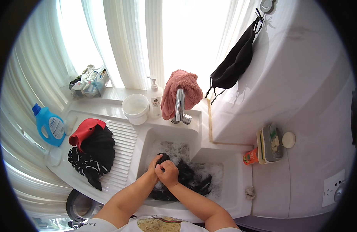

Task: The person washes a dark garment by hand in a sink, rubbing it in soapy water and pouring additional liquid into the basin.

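Two-handed, grips bunched black cloth (163, 156) within the white sink (168, 135), left hand (153, 165) and right hand (168, 172) close together and clenched around it. Has more black fabric (197, 184) just below, lying in suds (216, 170). Has a heap of red and black clothes (100, 149) on the ribbed desk (125, 135) to the left, near a blue bottle (47, 123), and a pink towel (171, 94) bunched about the chrome faucet (180, 105) ahead.

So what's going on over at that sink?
A person's left hand and right hand are gripping bunched black cloth together over a white sink. More black fabric lies below in the suds. To the left, a pile of black and red clothes rests on the ribbed drainboard.
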Motion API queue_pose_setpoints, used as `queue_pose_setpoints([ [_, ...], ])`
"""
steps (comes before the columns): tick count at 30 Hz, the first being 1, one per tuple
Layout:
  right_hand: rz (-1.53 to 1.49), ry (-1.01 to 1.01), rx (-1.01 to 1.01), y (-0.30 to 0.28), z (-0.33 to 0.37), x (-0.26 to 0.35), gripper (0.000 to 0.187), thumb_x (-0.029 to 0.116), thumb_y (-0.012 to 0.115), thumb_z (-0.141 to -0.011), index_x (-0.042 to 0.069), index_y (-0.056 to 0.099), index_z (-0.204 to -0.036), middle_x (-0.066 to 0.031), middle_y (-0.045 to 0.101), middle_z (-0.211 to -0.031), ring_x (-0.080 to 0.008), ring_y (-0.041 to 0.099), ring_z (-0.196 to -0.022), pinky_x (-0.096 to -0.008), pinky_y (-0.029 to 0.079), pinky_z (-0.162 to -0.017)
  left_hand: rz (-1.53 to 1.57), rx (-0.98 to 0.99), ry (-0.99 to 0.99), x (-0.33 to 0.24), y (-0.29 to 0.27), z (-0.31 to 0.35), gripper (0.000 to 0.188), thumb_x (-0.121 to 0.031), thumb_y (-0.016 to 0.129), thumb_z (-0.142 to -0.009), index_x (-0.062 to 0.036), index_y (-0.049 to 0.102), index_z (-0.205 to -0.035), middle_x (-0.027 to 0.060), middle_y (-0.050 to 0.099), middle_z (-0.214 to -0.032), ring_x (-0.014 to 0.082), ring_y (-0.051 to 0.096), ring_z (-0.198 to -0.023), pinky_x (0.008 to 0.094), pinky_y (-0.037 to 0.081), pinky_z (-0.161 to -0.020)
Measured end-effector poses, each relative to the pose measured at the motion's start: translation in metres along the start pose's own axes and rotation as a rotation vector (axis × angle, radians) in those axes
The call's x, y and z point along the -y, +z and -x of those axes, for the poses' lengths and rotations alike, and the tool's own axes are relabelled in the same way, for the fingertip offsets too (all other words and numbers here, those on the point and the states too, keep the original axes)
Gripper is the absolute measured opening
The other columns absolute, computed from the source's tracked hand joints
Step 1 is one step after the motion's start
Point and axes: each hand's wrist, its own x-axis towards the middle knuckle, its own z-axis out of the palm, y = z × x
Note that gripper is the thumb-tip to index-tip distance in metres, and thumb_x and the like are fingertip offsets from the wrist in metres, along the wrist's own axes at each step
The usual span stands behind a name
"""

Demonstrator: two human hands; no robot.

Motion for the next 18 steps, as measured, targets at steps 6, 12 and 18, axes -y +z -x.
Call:
queue_pose_setpoints([
  [6,0.292,0.115,-0.082,-0.02,-0.037,-0.109,0.022,0.023,0.06,-0.084,0.003,0.056,-0.075,-0.0163,0.056,-0.083,-0.0379,0.053,-0.082,-0.045,0.043,-0.072,-0.803,-0.331,0.398,-0.005,0.044,-0.003,0.029,-0.032,0.06,-0.084,-0.0027,0.063,-0.086,0.0117,0.062,-0.083,0.0273,0.06,-0.08,0.0398,0.048,-0.069],
  [12,0.747,0.075,0.537,-0.01,-0.016,-0.118,0.057,0.041,0.056,-0.086,0.026,0.037,-0.138,-0.0142,0.029,-0.143,-0.0391,0.027,-0.129,-0.0574,0.023,-0.103,-1.79,-0.471,0.801,-0.006,-0.021,-0.078,0.054,-0.038,0.055,-0.086,-0.0169,0.043,-0.135,0.0292,0.048,-0.12,0.0436,0.045,-0.112,0.0488,0.036,-0.096],
  [18,0.922,0.395,1.109,0.032,0.001,-0.177,0.054,0.025,0.055,-0.084,0.024,0.038,-0.135,-0.0109,0.031,-0.139,-0.0332,0.024,-0.13,-0.0525,0.021,-0.103,-2.286,-0.136,0.199,0.017,-0.074,-0.134,0.05,-0.025,0.047,-0.086,-0.012,0.044,-0.134,0.0252,0.048,-0.126,0.0421,0.046,-0.115,0.0491,0.036,-0.099],
])
